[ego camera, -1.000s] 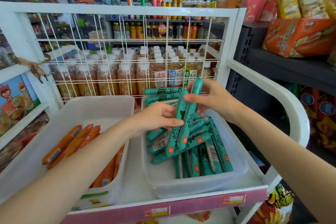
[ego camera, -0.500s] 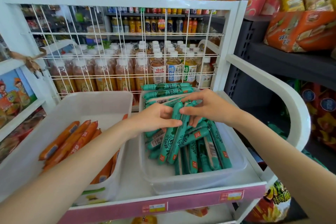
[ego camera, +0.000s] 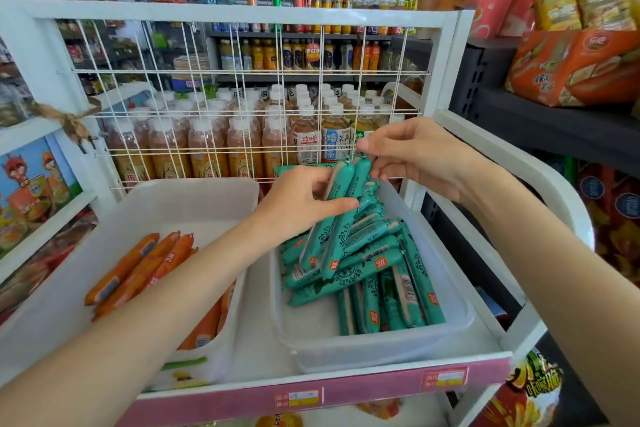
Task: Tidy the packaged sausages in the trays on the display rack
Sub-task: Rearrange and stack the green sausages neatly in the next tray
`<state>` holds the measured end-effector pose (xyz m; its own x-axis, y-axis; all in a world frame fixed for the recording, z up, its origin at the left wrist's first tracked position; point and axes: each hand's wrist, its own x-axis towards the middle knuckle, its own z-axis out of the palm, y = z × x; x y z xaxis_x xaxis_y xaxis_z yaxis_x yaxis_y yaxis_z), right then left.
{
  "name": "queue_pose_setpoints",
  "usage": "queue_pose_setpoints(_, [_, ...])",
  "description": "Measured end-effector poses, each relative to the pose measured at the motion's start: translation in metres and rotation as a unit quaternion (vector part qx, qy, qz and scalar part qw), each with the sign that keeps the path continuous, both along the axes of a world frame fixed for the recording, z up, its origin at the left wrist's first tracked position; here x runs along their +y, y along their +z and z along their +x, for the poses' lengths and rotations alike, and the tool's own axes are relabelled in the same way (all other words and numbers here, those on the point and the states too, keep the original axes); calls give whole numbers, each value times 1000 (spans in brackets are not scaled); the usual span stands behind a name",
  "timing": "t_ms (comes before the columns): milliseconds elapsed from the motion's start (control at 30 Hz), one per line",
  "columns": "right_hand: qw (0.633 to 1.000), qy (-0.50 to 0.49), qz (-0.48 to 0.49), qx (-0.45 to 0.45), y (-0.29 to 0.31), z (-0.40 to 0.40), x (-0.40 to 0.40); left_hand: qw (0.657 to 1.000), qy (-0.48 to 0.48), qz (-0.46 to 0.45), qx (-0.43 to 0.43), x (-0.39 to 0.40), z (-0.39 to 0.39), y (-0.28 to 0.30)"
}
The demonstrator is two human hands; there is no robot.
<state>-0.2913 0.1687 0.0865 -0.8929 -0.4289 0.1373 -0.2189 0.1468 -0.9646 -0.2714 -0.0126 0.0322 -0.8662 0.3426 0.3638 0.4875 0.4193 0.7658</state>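
Both hands are in the right tray (ego camera: 460, 319) now. The left hand (ego camera: 298, 201) has its grip wrapped round two green sausages (ego camera: 341, 215), thumb across the front, holding them tilted with their clipped tops pointing to about one o'clock. The right hand (ego camera: 415, 156) pinches at those top ends with its fingertips, squaring the pair up, it looks like.

Under them, the pile of green sausages (ego camera: 367, 263) is only half sorted by my reading: a row at the tray's five o'clock corner lies straight, side by side, while the ones through the middle lie crossed at angles. A few more sit crosswise along the far wall at twelve o'clock.

Over at nine o'clock, the left tray (ego camera: 194, 194) holds orange sausages (ego camera: 145, 263), a loose bunch slanting one way, more partly hidden under the left forearm. Those look untouched. Plenty left to do on this display rack (ego camera: 460, 55).
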Motion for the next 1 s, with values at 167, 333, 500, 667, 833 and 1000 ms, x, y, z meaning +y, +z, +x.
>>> queue_pose_setpoints(167, [999,16,-22,-21,1,-3,0,1000,3,-18,18,1,3,9])
queue_pose_setpoints(333, [997,25,-61,-48,0,-7,-1,1000,13,-24,13,-4,2,12])
queue_pose_setpoints(500, [997,17,-55,-46,1,-7,-6,998,38,-55,24,-9,1,13])
queue_pose_setpoints(667, [999,-10,30,23,7,-3,-16,983,108,-129,69,-6,1,20])
queue_pose_setpoints(833, [999,0,23,22,8,-5,-20,978,111,-156,86,-2,6,29])
queue_pose_setpoints(1000, [1000,11,-15,17,6,-9,-20,975,121,-159,94,-3,6,30])
